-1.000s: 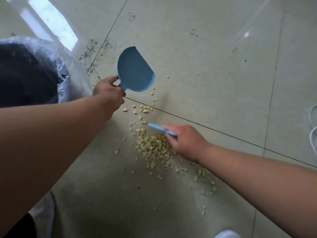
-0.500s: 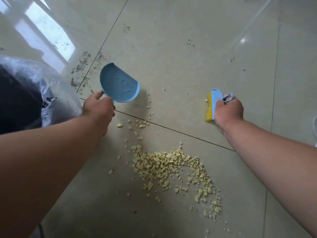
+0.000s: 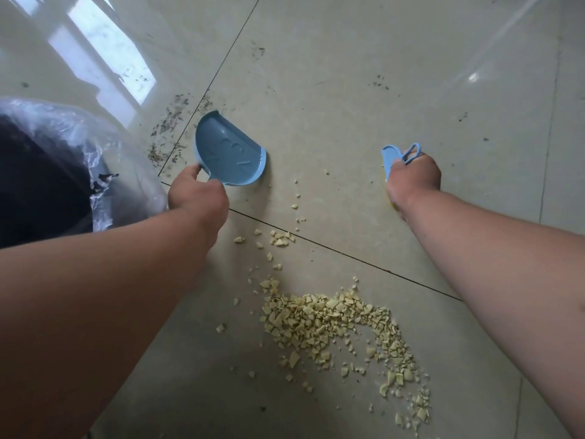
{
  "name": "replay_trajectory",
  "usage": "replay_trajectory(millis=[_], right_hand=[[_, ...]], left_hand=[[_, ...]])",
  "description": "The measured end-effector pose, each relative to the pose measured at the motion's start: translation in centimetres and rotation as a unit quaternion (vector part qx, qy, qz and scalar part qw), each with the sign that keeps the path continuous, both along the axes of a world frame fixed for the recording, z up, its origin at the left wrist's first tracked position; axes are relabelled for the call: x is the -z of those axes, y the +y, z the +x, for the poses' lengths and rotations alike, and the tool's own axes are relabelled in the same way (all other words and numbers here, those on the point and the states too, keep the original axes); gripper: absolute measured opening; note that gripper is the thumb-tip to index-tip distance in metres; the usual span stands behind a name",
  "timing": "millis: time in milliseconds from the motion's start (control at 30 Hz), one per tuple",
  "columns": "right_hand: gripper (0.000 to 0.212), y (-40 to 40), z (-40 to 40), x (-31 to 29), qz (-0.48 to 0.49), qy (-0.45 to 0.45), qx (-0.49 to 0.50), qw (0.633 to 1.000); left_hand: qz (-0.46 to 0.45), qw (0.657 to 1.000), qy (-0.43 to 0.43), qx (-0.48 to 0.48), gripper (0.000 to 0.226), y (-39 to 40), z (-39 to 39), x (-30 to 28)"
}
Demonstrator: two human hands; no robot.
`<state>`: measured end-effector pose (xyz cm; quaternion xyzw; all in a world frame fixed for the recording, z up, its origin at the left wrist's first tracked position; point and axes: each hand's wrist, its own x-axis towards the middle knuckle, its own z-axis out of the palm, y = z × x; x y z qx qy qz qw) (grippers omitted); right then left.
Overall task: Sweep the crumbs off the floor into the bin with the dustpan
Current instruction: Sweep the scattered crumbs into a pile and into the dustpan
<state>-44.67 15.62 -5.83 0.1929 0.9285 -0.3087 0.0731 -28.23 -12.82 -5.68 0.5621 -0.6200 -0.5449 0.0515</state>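
A pile of pale yellow crumbs (image 3: 329,324) lies on the tiled floor, with a thin trail of loose bits (image 3: 280,239) running up toward the dustpan. My left hand (image 3: 198,194) grips the handle of the small blue dustpan (image 3: 229,155), which looks empty and is tilted on its edge above the trail. My right hand (image 3: 413,179) is closed around a small blue brush (image 3: 391,158); a sliver of its yellow bristles shows under the wrist. The brush is far right of the pile. The bin (image 3: 41,172), lined with clear plastic, stands at the left.
Dark specks of dirt (image 3: 167,141) lie by the tile joint beside the bin. Bright window reflections fall on the glossy floor at top left. Dark grout lines cross the floor diagonally.
My right hand lifted the brush off the crumb pile and swung it up and to the right. The dustpan shifted only slightly. The view moved, so the pile sits lower.
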Motion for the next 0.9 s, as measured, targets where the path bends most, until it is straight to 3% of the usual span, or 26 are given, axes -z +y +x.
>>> replay_trajectory(millis=[233,467,633,900], right_hand=[[0.026,-4.0,1.4,-0.6,0.015,-0.001,-0.149,0.989],[0.025,-8.7,4.3,-0.1,0.004,-0.015,-0.291,0.957],[0.018,-10.3,7.3,-0.9,-0.001,-0.031,-0.391,0.920],[0.024,-8.4,13.4,-2.9,0.006,-0.080,-0.511,0.856]], left_hand=[[-0.029,0.999,-0.007,0.031,0.070,-1.6,0.8,0.1],[-0.035,0.997,0.007,0.066,0.059,-3.8,1.9,-0.4],[-0.029,0.996,0.014,0.077,0.053,-5.1,2.8,-1.0],[-0.029,0.991,0.002,0.134,0.048,-6.2,5.6,-1.6]])
